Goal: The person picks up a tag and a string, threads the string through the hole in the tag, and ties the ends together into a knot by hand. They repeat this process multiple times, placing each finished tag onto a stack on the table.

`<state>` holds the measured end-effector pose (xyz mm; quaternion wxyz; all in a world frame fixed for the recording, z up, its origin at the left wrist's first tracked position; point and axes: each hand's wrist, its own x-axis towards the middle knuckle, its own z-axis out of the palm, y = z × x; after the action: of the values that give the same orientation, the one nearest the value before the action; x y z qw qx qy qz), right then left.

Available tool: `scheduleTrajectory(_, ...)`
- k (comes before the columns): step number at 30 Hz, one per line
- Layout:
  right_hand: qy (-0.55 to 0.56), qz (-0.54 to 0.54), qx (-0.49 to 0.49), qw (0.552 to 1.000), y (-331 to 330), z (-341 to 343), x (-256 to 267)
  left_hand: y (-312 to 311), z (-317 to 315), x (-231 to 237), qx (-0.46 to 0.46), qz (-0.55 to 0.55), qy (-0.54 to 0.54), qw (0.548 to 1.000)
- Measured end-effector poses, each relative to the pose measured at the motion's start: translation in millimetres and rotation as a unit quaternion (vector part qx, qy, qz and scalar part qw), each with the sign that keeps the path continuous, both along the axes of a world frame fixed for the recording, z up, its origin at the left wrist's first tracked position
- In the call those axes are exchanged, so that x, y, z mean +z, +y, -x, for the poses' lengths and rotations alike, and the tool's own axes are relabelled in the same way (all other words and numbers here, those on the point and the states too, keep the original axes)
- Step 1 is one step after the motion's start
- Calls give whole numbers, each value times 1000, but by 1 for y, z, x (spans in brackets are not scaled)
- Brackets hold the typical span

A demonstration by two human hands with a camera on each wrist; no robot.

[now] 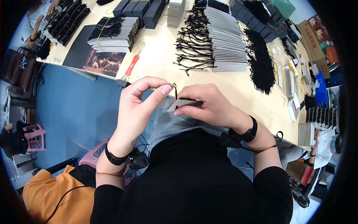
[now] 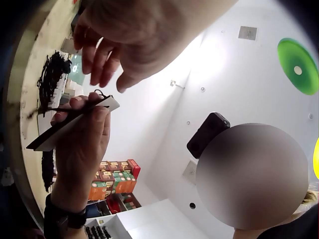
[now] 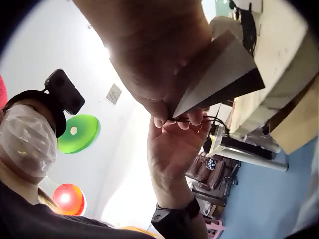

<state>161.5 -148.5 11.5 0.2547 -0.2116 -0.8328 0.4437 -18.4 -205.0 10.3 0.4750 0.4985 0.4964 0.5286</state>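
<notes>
In the head view the right hand [image 1: 210,104] grips a small grey card [image 1: 186,102] with a black edge, thumb on its near face. A black cord loop [image 1: 175,89] rises from the card's left end. The left hand [image 1: 140,100] pinches that loop between thumb and index finger. The right wrist view shows the card [image 3: 224,74] under the right hand [image 3: 159,64], with the cord [image 3: 212,118] by the left hand's fingers. In the left wrist view the card [image 2: 75,124] lies in the right hand [image 2: 82,149], below the left hand [image 2: 134,40].
On the table [image 1: 156,52] lie a row of grey cards with black cords [image 1: 229,44], a black cord pile [image 1: 261,63], a banded card stack [image 1: 112,35], dark boxes [image 1: 153,15] and a red-handled tool [image 1: 131,65]. Other people are at both sides.
</notes>
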Motion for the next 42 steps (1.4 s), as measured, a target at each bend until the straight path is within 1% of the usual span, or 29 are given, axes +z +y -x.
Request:
scheduleTrajectory(1,2,4,-8,1000,1,-7,1,5,-5,1,-31,33,-18,999)
scheduleTrajectory(2,3,8,-14,1000,1,-13,2,9,-11,3,-39,31,-16,999)
scheduleTrajectory(5,32,34,-11,999,6,-33,3,19,-25,11,-121,76,-79,987)
scheduleTrajectory(6,35,32,-19,999,8,-39,4,21,-29,12,-129,75,-75,986)
scheduleTrajectory(8,0,38,16,999,12,-52,5,26,-35,7,-147,75,-56,985)
scheduleTrajectory(9,2,37,10,999,13,-55,2,30,-39,4,-143,53,-81,985)
scheduleTrajectory(10,74,146,24,986,12,-57,-2,33,-44,1,-150,52,-78,984)
scheduleTrajectory(11,147,252,38,956,12,-60,-4,35,-48,0,-132,40,-115,984)
scheduleTrajectory(12,151,250,33,956,11,-65,-2,36,-52,0,-115,27,-152,981)
scheduleTrajectory(13,177,290,20,940,9,-70,2,37,-56,0,-95,42,-199,974)
scheduleTrajectory(14,203,329,8,922,8,-74,4,39,-60,0,-100,42,-197,974)
scheduleTrajectory(15,249,354,17,902,8,-77,2,41,-62,0,-99,43,-253,961)
scheduleTrajectory(16,252,352,14,901,10,-82,-2,43,-64,0,-97,43,-309,945)
scheduleTrajectory(19,299,367,69,878,18,-93,-19,50,-68,4,-132,41,-346,928)
scheduleTrajectory(23,330,316,101,884,22,-100,-22,57,-76,9,-151,39,-393,906)
scheduleTrajectory(25,310,205,15,928,19,-98,-19,57,-82,16,-167,36,-401,900)
scheduleTrajectory(26,311,205,15,928,20,-97,-19,56,-85,19,-168,37,-400,900)
scheduleTrajectory(28,344,138,-3,929,22,-96,-20,53,-92,26,-193,19,-418,888)
scheduleTrajectory(30,347,106,-4,932,25,-100,-21,53,-96,29,-204,12,-415,887)
scheduleTrajectory(31,349,74,-4,934,26,-102,-22,54,-97,29,-247,-2,-457,855)
scheduleTrajectory(32,349,74,-5,934,24,-103,-19,55,-98,29,-288,-16,-497,818)
scheduleTrajectory(33,416,231,43,879,21,-104,-15,55,-101,31,-295,-19,-506,810)
scheduleTrajectory(34,468,379,89,793,17,-105,-13,54,-107,35,-296,-18,-506,810)
scheduleTrajectory(35,507,422,114,743,16,-98,-19,52,-113,39,-269,-24,-504,820)
scheduleTrajectory(36,507,438,136,730,13,-95,-21,51,-116,41,-242,-31,-502,830)
scheduleTrajectory(38,529,510,130,666,6,-89,-18,52,-116,42,-229,-17,-514,826)
scheduleTrajectory(39,529,510,130,666,4,-89,-18,53,-115,43,-215,-2,-526,823)
scheduleTrajectory(41,516,590,91,615,-3,-88,-19,52,-107,38,-226,3,-526,820)
scheduleTrajectory(42,516,591,92,614,-3,-88,-21,53,-104,35,-240,4,-523,818)
